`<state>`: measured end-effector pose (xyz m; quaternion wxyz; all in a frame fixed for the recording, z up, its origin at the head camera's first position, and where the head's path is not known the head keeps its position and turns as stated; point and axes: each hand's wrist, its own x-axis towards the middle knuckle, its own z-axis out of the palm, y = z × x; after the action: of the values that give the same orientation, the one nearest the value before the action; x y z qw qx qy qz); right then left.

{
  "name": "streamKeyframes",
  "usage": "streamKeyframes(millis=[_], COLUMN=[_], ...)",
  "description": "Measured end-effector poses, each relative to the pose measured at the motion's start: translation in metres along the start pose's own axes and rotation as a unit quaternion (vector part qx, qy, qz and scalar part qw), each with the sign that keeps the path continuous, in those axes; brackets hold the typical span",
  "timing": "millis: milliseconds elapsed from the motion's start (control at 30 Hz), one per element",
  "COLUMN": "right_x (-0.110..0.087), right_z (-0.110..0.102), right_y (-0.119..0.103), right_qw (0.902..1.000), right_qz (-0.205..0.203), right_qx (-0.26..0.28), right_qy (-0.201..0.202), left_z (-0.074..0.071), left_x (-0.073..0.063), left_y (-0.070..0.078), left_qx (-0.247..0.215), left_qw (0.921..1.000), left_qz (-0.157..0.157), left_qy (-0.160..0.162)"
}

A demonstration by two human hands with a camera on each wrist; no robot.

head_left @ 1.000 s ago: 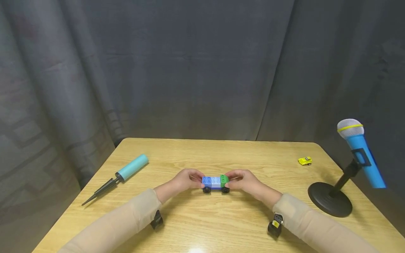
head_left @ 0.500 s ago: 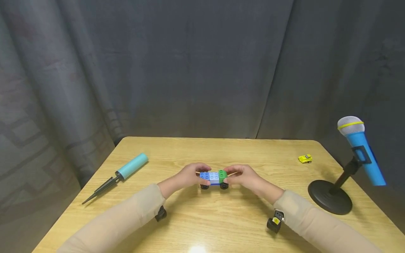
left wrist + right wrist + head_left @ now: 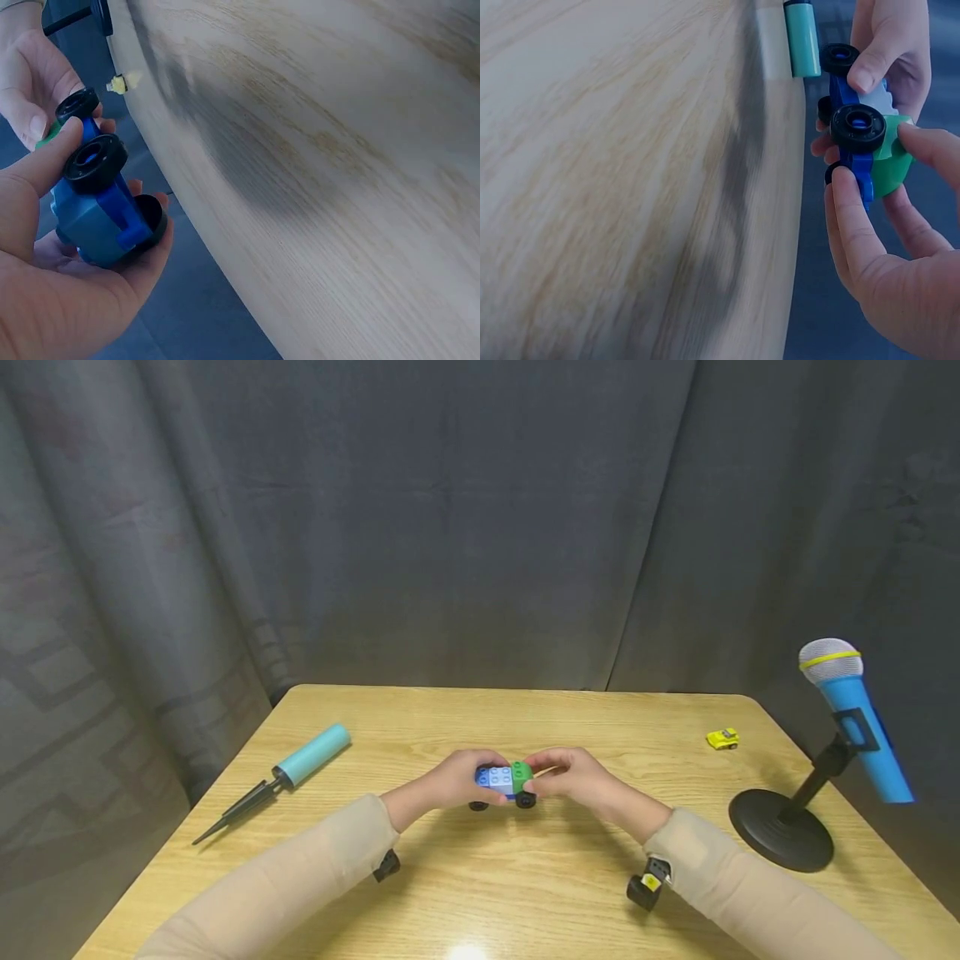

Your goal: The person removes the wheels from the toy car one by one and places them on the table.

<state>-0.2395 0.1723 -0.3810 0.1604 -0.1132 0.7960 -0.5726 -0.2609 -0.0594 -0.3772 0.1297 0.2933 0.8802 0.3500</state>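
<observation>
Grey curtain (image 3: 450, 527) behind, pale wood table (image 3: 525, 885) in front — clock dial read from the person's seat, toy car (image 3: 497, 777) at its centre. It is held above the wood: left hand (image 3: 453, 781) pinches the nine o'clock end, thumb on the near side, fingers curled round the far; right hand (image 3: 583, 778) pinches the green block (image 3: 521, 772) at three. Turquoise pump (image 3: 303, 762) lies towards nine, small yellow car (image 3: 723, 740) towards two, microphone (image 3: 851, 697) on its stand at three. Good handling, I judge: light, even pressure, gripping blocks rather than wheels. Head view gives the studs on top; left wrist view adds the blue chassis (image 3: 116, 210) — thumb tip between two black wheels; right wrist view, right fingertips (image 3: 845, 184) against the chassis end.
</observation>
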Motion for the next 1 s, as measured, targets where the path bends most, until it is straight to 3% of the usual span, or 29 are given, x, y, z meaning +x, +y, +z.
streamKeyframes(millis=[267, 467, 633, 867, 1000], right_x=[0.002, 0.000, -0.001, -0.006, -0.009], right_z=[0.001, -0.003, -0.010, -0.010, -0.005], right_y=[-0.004, -0.007, -0.012, -0.023, -0.025], right_qw=[1.0000, 0.9994, 0.9957, 0.9930, 0.9883], right_qz=[0.003, -0.012, -0.024, -0.021, -0.032], right_qx=[0.001, 0.026, 0.072, 0.105, 0.130], right_qy=[0.004, -0.017, -0.052, -0.050, -0.074], left_z=[-0.001, -0.003, -0.007, -0.012, -0.013], left_x=[-0.004, -0.005, -0.006, -0.008, -0.009], left_y=[0.003, 0.002, 0.001, 0.004, 0.005], left_qx=[0.004, -0.003, -0.045, -0.081, -0.108], left_qw=[0.9999, 0.9998, 0.9979, 0.9926, 0.9888], left_qz=[0.012, 0.010, -0.002, -0.015, -0.021], left_qy=[0.010, 0.018, 0.046, 0.090, 0.101])
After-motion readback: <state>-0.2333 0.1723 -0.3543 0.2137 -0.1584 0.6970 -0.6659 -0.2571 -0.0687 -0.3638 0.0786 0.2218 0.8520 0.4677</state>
